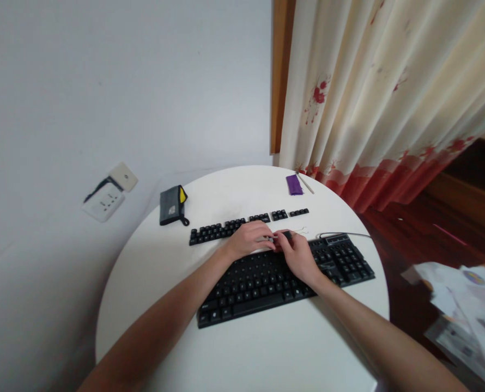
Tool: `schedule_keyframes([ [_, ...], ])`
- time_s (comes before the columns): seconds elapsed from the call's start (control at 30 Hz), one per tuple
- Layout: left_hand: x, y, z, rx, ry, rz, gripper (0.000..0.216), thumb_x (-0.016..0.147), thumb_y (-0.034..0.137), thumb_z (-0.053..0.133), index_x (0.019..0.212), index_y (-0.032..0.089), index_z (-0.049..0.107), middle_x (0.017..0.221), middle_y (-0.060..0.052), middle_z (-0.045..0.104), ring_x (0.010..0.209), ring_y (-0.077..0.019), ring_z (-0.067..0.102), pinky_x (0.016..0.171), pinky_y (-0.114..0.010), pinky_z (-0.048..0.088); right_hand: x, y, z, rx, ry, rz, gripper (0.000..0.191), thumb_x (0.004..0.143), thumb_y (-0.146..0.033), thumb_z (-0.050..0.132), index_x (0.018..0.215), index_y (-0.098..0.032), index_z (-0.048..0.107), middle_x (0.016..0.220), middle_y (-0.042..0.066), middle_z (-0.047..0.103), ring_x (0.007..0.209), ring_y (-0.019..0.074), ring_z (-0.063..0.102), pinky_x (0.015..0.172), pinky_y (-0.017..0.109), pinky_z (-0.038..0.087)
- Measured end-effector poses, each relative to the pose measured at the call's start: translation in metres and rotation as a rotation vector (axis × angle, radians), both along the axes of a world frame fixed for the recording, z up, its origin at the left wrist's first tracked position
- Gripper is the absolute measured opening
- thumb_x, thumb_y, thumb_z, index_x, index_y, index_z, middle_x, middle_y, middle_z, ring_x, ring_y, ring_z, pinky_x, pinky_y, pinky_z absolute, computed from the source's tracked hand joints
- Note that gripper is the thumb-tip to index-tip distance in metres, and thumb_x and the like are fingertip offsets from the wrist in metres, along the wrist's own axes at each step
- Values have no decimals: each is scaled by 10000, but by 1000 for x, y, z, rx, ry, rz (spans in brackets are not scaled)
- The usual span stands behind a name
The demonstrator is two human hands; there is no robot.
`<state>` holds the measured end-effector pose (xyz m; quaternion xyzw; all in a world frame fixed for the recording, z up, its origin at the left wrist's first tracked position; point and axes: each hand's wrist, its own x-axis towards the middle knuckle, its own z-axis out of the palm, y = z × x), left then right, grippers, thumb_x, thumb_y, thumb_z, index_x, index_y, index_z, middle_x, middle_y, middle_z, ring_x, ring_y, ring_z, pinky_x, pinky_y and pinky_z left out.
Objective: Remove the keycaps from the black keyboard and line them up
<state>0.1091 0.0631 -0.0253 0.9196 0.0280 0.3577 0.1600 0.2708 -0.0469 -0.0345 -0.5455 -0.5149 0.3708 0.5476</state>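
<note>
The left hand (246, 240) pinches a thin gray tool (264, 239). The right hand (302, 257) pinches a small black piece (287, 234). The black keyboard (259, 283) lies below, mostly nearer than the fingers.

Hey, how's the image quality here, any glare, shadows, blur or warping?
Head view: soft light, no harsh glare on the table; head view: the wall darkens toward lower left, and a faint shadow follows the right forearm; head view: papers look smeared, the curtain seems stretched, and many keyboard letters are too soft to read.
</note>
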Motion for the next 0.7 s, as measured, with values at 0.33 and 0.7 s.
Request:
schedule_keyframes([
  [0.33,0,-5,-1,36,-13,95,151,912,275,631,980,155,692,917,-98,688,844,-167,656,778,-298,567,7,2,4,-22,-26,-125,361,920,-477,513,921,-149,664,829,120,741,703,235,706,675,340,555],
  [0.7,0,-1,-1,55,-64,136,124,888,272,662,954,176,702,900,-88,713,839,-178,657,773,-335,544,23,0,13,250,-353,-153,201,873,-154,416,887,-196,612,967,87,642,953,229,598,903,368,447],
])
